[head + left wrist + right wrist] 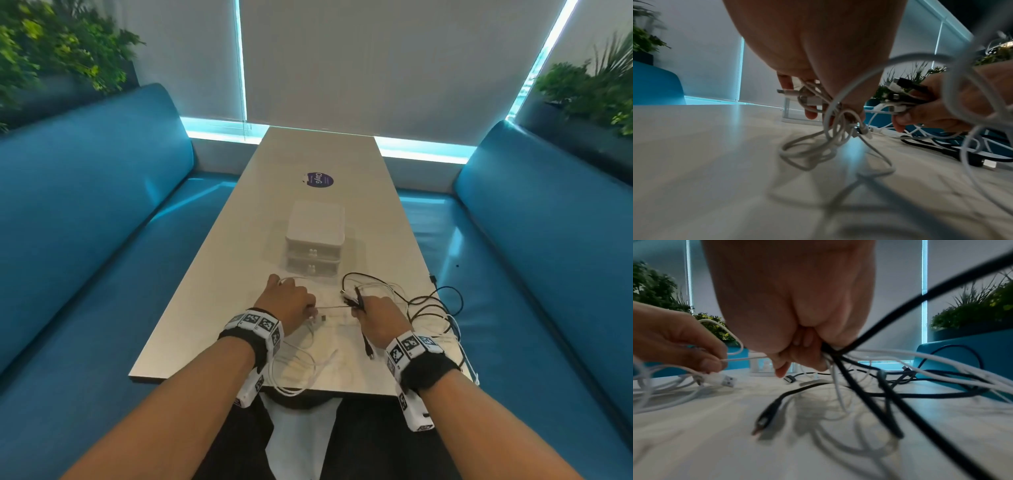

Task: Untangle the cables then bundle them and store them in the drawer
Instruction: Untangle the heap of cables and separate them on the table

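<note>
My left hand [291, 305] grips white cables [294, 363] that loop down to the table's near edge; the left wrist view shows its fingers [812, 112] curled round white plugs and loops [818, 146]. My right hand [376, 318] clutches a mixed bunch of black and white cables [356, 298], seen as a tight fist [807, 353] in the right wrist view. Black cables [442, 301] trail off to the right. A taut white strand [334, 308] runs between both hands. The small white drawer unit [315, 240] stands behind the hands, both drawers closed.
The long pale table [205, 291] runs away from me between two blue benches [102, 205]. A purple round sticker [320, 179] lies beyond the drawer unit. A black plug [764, 420] and a white USB plug [723, 381] lie on the table. Plants [592, 85] stand behind the benches.
</note>
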A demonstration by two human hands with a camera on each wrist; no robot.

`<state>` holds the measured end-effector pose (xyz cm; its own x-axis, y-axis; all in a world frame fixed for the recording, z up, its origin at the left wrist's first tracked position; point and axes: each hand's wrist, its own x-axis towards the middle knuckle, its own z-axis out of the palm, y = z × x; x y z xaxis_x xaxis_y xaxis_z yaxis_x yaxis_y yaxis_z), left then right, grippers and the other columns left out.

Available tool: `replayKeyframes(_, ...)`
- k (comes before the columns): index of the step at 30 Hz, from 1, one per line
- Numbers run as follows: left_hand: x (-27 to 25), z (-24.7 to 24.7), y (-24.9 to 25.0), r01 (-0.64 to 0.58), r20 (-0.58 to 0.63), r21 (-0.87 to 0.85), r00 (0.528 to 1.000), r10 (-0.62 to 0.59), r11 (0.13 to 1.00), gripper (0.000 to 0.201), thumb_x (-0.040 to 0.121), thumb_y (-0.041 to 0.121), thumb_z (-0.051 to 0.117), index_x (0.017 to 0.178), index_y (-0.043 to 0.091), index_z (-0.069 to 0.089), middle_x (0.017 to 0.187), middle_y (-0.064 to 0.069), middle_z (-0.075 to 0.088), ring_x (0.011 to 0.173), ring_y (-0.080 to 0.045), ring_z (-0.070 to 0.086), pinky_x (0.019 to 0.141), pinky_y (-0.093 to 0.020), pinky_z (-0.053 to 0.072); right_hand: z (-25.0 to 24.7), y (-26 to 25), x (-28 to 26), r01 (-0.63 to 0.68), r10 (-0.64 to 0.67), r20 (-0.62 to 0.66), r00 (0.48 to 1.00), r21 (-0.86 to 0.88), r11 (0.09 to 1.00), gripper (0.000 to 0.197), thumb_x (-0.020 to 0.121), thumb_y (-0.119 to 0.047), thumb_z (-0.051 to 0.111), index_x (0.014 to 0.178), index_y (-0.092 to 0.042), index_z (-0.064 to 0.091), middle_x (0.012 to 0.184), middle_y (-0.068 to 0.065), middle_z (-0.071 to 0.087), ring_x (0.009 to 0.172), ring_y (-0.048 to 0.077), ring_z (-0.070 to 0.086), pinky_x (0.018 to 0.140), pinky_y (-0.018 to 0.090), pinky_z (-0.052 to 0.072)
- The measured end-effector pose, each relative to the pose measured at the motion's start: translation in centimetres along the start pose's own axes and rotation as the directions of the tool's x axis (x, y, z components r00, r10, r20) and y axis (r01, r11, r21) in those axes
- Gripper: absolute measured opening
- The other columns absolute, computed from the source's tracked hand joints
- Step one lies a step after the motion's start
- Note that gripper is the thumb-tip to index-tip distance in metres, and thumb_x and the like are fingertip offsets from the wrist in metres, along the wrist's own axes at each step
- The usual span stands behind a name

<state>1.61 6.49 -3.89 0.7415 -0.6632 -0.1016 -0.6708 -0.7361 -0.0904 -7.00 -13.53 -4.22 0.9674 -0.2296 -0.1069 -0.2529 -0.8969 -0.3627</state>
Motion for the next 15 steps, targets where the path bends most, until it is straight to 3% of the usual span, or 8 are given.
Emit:
replayKeyframes(7,0.1,0.4,2.7,0.048,-0.052,0.017,0.998,-0.047,0.999,0.037,0.103,0.038,0.032,0.091,0.025,0.065,0.086,0.003,0.068,0.092,-0.024,0.058,0.099,-0.048,0.025,0.2,-1.9,-0.2,-0.009,0.013,-0.182,0.983,0.024,1.0,0.025,0.101,-0.032,0.041,0.114,-0.013,0.051,0.099,0.014,0.065,0.09,0.035,0.064,0.074,0.042,0.053)
replayKeyframes(11,0.1,0.4,2.8,0.071,-0.051,-0.027,0.996,-0.072,0.997,0.034,0.103,0.036,0.035,0.086,0.025,0.062,0.079,0.005,0.063,0.091,-0.024,0.06,0.099,-0.047,0.022,0.0,-2.4,-0.6,0.068,-0.059,-0.16,0.985,0.056,0.996,0.028,0.1,-0.035,0.042,0.11,-0.015,0.058,0.094,0.013,0.068,0.086,0.034,0.065,0.073,0.041,0.054)
replayKeyframes(15,0.3,0.2,3.1,-0.022,-0.126,-0.027,0.992,0.018,0.999,0.021,0.1,0.026,0.043,0.097,0.031,0.064,0.094,0.01,0.067,0.096,-0.019,0.055,0.097,-0.046,0.021,0.4,-3.2,-0.8,0.187,-0.184,-0.043,0.982,0.093,0.978,0.019,0.097,-0.019,0.047,0.101,-0.013,0.065,0.094,0.01,0.071,0.088,0.03,0.065,0.073,0.034,0.049)
